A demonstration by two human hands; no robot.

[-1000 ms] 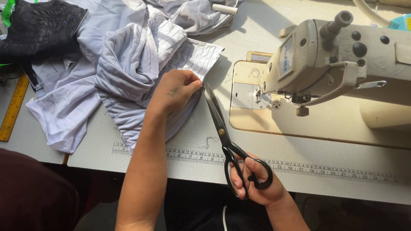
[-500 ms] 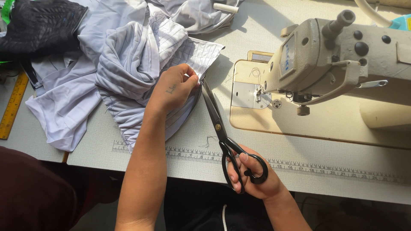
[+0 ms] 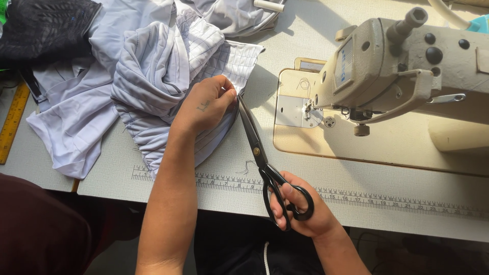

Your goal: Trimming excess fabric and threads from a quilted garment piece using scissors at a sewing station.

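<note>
The left hand [image 3: 206,104] rests on the fabric [image 3: 153,86], fingers drawn together and pinching its edge between thumb and fingertips. The right hand [image 3: 298,211] is closed around the handles of the scissors [image 3: 265,163], fingers through the black loops. The blades run up and away from the right hand to the left hand's fingertips, where the tips touch the pinched edge. The blades lie nearly together; whether they have bitten into the cloth cannot be told.

The fabric is pale lilac-white with thin stripes and a checked panel. It lies bunched beyond and to the left of the left hand, spreading over the table [image 3: 285,40].

The table is an off-white laminate top in strong sunlight, with hard shadows. A printed ruler strip [image 3: 387,201] runs along its near edge, passing under the left forearm and just beyond the right hand. A loose thread [image 3: 248,165] lies just left of the scissors' pivot.

A cream sewing machine [image 3: 402,66] stands to the right of both hands, beyond the right hand; its needle plate [image 3: 295,112] is just right of the blades. A dark cloth [image 3: 46,30] lies far left of the left hand, past the fabric. A yellow ruler [image 3: 12,122] lies at the left margin. Below the table edge, dark clothing shows near both forearms.
</note>
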